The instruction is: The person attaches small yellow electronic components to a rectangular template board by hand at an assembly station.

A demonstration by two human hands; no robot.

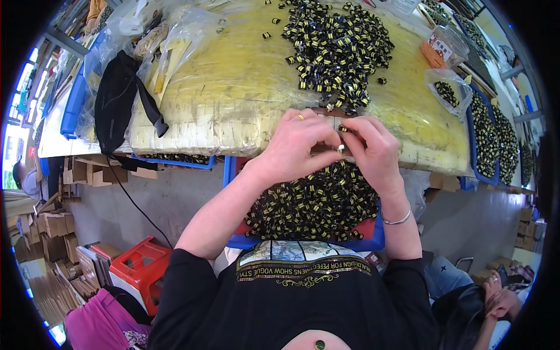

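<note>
A small black-and-yellow component [342, 129] is pinched between the fingers of left hand [297, 143] and right hand [373, 149] at the counter [233, 99] edge, above a blue tray [303, 242] of like parts.

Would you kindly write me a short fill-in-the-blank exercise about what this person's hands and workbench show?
1. Both hands, the left hand and right hand, meet at the table's ____ edge.
2. The small parts heaped on the table are black and ____.
3. The tray on the lap has a ____ rim.
4. The right wrist wears a ____ bracelet.

Missing words: near; yellow; blue; silver
</note>
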